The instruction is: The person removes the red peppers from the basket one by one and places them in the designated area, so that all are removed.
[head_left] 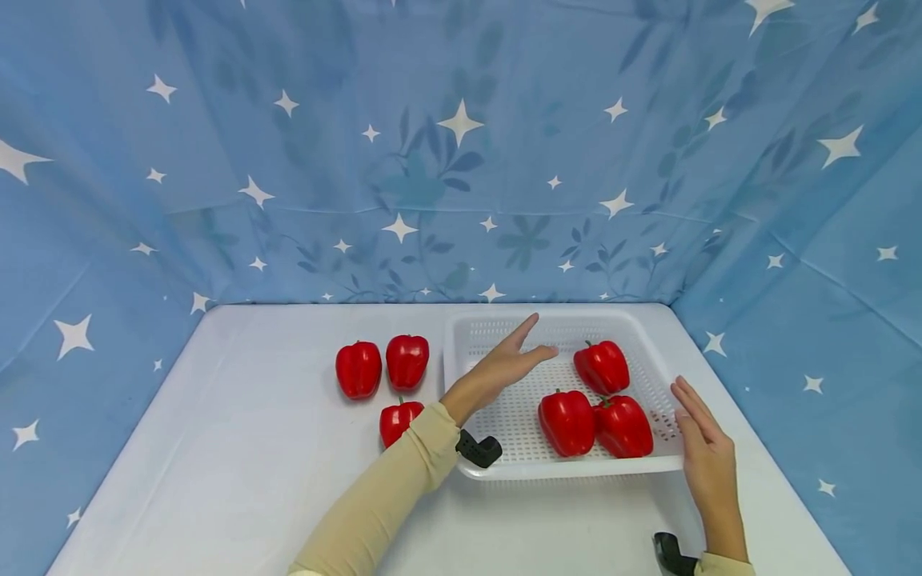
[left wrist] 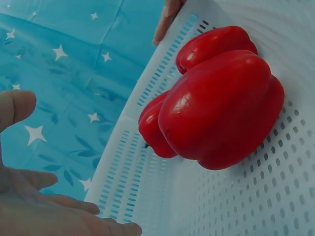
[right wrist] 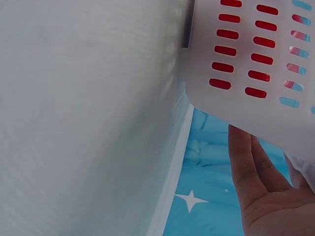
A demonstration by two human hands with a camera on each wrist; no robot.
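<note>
A white perforated plastic basket [head_left: 576,470] holds three red bell peppers: one at the back [head_left: 602,367] and two side by side near the front, a left one [head_left: 567,422] and a right one [head_left: 623,426]. My left hand [head_left: 497,370] is over the basket's left half, thumb and fingers spread, with nothing in it. In the left wrist view, its fingers [left wrist: 74,201] extend beside the basket wall, apart from the peppers. My right hand [head_left: 708,448] is at the basket's right rim, its fingers fairly straight along the outside. In the right wrist view, these fingers [right wrist: 246,167] reach the rim's edge.
Three more red bell peppers lie on the white table [head_left: 216,448] left of the basket: two at the back [head_left: 358,370] [head_left: 407,362] and a nearer one [head_left: 398,420] partly behind my left sleeve. A blue star-patterned curtain [head_left: 403,160] surrounds the table's back and sides.
</note>
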